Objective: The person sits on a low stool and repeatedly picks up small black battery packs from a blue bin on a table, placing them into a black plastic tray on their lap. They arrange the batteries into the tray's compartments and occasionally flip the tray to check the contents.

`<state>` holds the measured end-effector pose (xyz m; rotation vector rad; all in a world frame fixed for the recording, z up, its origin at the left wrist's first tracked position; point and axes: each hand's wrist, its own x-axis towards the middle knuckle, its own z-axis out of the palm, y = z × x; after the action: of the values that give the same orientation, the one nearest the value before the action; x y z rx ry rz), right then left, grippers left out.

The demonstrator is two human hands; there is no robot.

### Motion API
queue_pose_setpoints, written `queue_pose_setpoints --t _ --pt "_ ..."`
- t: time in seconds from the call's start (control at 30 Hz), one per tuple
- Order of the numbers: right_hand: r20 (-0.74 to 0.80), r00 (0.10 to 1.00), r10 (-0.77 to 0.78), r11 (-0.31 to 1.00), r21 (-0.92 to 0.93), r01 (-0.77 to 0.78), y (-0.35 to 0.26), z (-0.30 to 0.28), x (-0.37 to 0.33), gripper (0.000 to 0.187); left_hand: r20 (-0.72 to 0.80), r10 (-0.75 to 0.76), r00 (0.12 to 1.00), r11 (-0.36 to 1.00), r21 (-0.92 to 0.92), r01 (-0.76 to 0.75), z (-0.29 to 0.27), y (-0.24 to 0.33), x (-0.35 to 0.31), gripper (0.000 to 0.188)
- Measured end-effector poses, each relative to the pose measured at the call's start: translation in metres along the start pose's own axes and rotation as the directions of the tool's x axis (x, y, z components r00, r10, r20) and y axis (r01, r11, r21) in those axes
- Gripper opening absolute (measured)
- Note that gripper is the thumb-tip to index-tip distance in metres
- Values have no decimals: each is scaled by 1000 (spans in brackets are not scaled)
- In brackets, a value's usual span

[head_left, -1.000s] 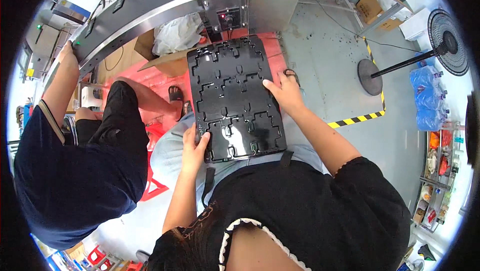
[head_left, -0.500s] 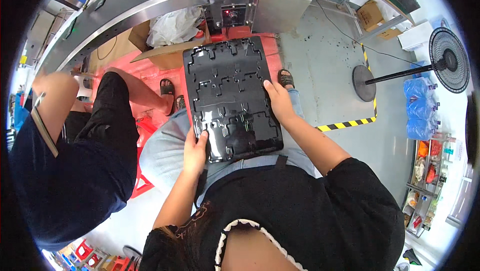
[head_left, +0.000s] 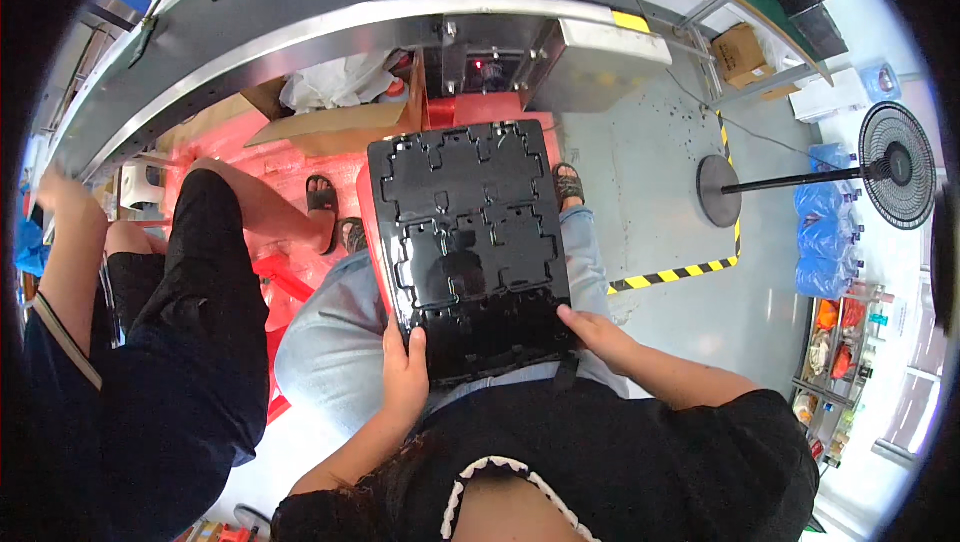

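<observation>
A glossy black plastic tray (head_left: 470, 252) with moulded interlocking recesses rests above my lap, tilted up toward the conveyor. My left hand (head_left: 405, 370) grips its near left edge, thumb on the upper face and fingers hidden beneath. On the near right edge, my right hand (head_left: 598, 335) holds it the same way, thumb on top. Something red shows along the tray's left side; whether it lies under the tray I cannot tell.
A conveyor with a metal rail (head_left: 380, 10) and a control box (head_left: 605, 62) runs across ahead. Beneath it stands an open cardboard box (head_left: 345, 132) with plastic bags. A co-worker's leg (head_left: 215, 242) is at left. A black fan (head_left: 895, 164) stands at right.
The tray has come nearer to my body and its near edge sits lower. My right hand has slid from the upper right edge to the near right edge. The conveyor appears closer.
</observation>
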<state>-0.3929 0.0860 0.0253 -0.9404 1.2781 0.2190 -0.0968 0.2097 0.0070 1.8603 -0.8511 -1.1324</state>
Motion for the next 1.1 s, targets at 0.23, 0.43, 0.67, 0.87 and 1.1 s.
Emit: queue_pose_setpoints --t 0.23,0.43,0.67,0.87,1.1 --pt "513 771 377 922 -291 -257 -62 -76 32 95 35 47 998 999 -22 -47 1 -12 7 58" --pt "653 639 -408 78 -672 737 -325 -79 -50 16 132 177 975 937 280 -208 -94 114 61 51" --pt "152 234 -960 -111 -977 180 -514 -135 49 91 -6 965 264 205 648 -734 -129 305 253 39" --pt "-7 378 -926 -6 -999 -33 -485 -140 18 79 252 625 739 188 870 -456 -97 365 380 101" --pt "404 -172 -899 -436 -777 454 -329 -53 -36 75 415 481 772 455 635 -625 -97 387 410 94"
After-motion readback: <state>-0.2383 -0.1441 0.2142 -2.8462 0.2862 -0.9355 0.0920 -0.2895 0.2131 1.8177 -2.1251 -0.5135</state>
